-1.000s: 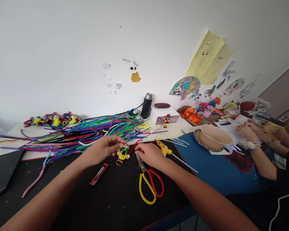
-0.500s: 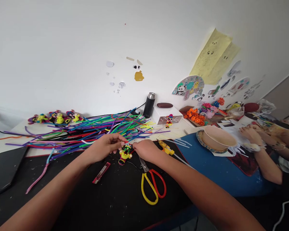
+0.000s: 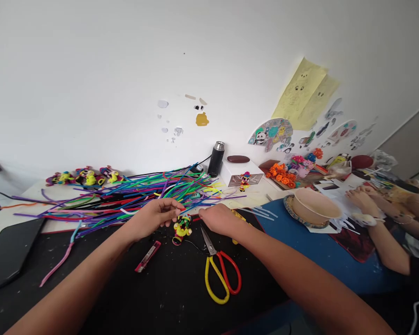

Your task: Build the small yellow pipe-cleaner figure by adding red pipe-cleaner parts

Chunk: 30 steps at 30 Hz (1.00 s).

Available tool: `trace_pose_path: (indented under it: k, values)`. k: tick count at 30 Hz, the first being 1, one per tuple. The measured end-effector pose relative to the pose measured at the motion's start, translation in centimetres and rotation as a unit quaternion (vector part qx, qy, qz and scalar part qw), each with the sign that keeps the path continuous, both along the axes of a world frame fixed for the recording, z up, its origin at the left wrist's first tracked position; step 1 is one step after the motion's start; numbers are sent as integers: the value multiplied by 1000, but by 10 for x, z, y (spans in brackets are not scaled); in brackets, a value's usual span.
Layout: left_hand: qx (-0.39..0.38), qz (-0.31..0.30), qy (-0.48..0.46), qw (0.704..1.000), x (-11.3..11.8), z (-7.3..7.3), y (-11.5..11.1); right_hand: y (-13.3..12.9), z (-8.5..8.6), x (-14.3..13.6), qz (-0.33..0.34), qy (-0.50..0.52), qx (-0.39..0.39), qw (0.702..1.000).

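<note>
A small yellow and magenta figure [image 3: 181,231] with a green and black head is at the middle of the black mat. My left hand [image 3: 156,216] is closed at the upper left of its head, pinching a small red piece between thumb and finger. On the other side, my right hand [image 3: 217,218] is closed, knuckles up; what its fingertips hold is too small to name. Scissors [image 3: 216,267] with one yellow and one red handle lie just below my right hand. A pink box cutter [image 3: 148,257] rests below my left hand.
Many coloured pipe cleaners [image 3: 132,195] spread behind my hands. A black flask [image 3: 216,159] stands by a white box [image 3: 242,172]. A glue gun [image 3: 238,216] is partly behind my right hand. At right, a bowl [image 3: 317,203] and another person's hands [image 3: 365,200].
The view has tilted up slightly. My right hand has shifted a little away from the figure, widening the gap between my hands. The scissors' blades now show more fully, and the glue gun is more covered.
</note>
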<state>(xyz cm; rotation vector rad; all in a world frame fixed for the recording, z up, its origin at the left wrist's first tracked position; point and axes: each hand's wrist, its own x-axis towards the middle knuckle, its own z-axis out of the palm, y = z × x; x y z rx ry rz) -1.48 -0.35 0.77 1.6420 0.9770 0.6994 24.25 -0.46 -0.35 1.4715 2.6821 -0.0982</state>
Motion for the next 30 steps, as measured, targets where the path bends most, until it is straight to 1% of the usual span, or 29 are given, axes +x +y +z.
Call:
trace_pose_path:
  k: [4, 8, 10, 13, 16, 17, 18, 19, 20, 21, 22, 26, 28, 30]
  values:
    - [-16, 19, -13, 1000, 1, 1, 0, -4, 3, 20, -58, 68, 7, 996]
    - [-27, 25, -21, 999, 4, 3, -1, -9, 3, 30, -117, 175, 6, 978]
    - [-31, 30, -21, 999, 5, 4, -2, -11, 3, 27, -124, 238, 0, 963]
    - [-30, 37, -18, 999, 5, 4, -2, -13, 3, 14, -116, 335, -23, 935]
    - [-17, 48, -17, 999, 3, 2, 0, -12, 0, -8, -108, 421, -79, 897]
    - [-11, 54, -16, 998, 2, 1, 0, -11, -3, -15, -113, 465, -118, 870]
    - [-5, 61, -16, 998, 1, -1, 1, -9, -6, -23, -134, 572, -204, 783]
    - [1, 67, -15, 998, 0, -2, 2, -8, -10, -30, -154, 648, -258, 700]
    - [6, 72, -15, 997, -1, -2, 3, -7, -13, -36, -163, 678, -277, 661]
    - [10, 76, -15, 997, -1, -3, 3, -5, -17, -42, -169, 699, -294, 629]
    - [13, 81, -15, 997, -1, -3, 3, -4, -19, -48, -173, 709, -301, 614]
    - [26, 92, -8, 995, 0, 2, 3, 0, -23, -62, -171, 725, -329, 580]
    - [30, 94, -5, 995, -1, 4, 3, 2, -23, -65, -162, 732, -340, 568]
    - [35, 97, -3, 995, -1, 6, 3, 3, -23, -66, -148, 736, -344, 563]
